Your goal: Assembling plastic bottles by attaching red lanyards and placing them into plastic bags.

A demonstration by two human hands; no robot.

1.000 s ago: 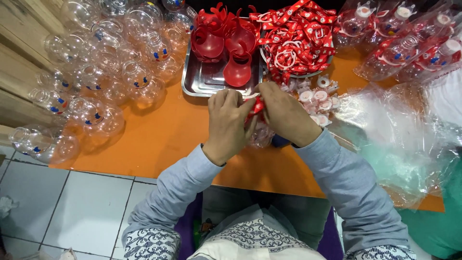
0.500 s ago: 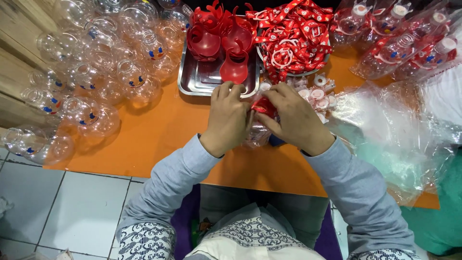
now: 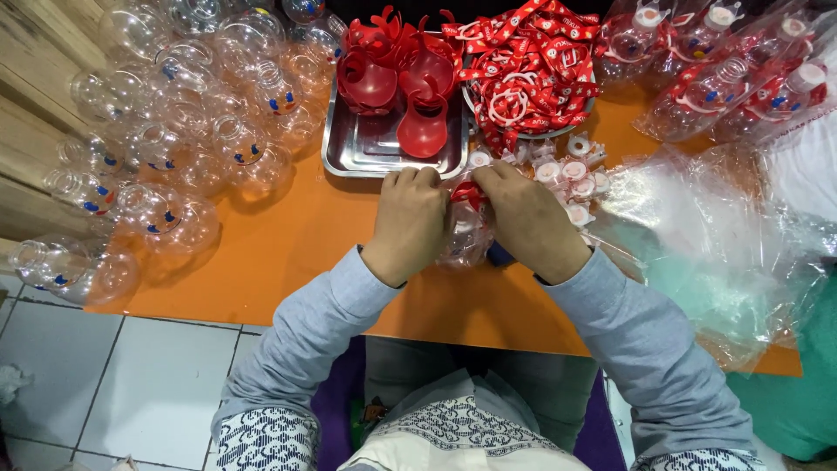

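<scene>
Clear plastic bottle (image 3: 465, 240), round-bodied, sits on the orange table (image 3: 288, 262) right in front of the person, pinned between both hands. Red piece (image 3: 471, 194) at its top, just under the fingertips; whether it is a collar or a strap end, cannot tell.

Left hand (image 3: 410, 222): fingers curled together, clamped on the bottle's left side and top. Right hand (image 3: 527, 218): fingers bent together, pressing on the red piece and the bottle's right shoulder. Both thumbs hidden.

Step in hand, as judged: fitting the red piece onto the bottle's neck. Seating it looks to call for a steady hold from the left hand while the right presses the piece square onto the neck; a cap would likely follow.

Just beyond the right hand: scatter of small white caps (image 3: 571, 174). Beyond the left hand: steel tray (image 3: 366, 157) holding red handled pieces (image 3: 423, 122). Beside it, a bowl heaped with red printed straps (image 3: 532, 61). Far left: many empty clear bottles with blue and red face marks (image 3: 166, 139). Upper right: bagged finished bottles (image 3: 724, 78). Right: loose clear plastic bags (image 3: 697, 235).
</scene>
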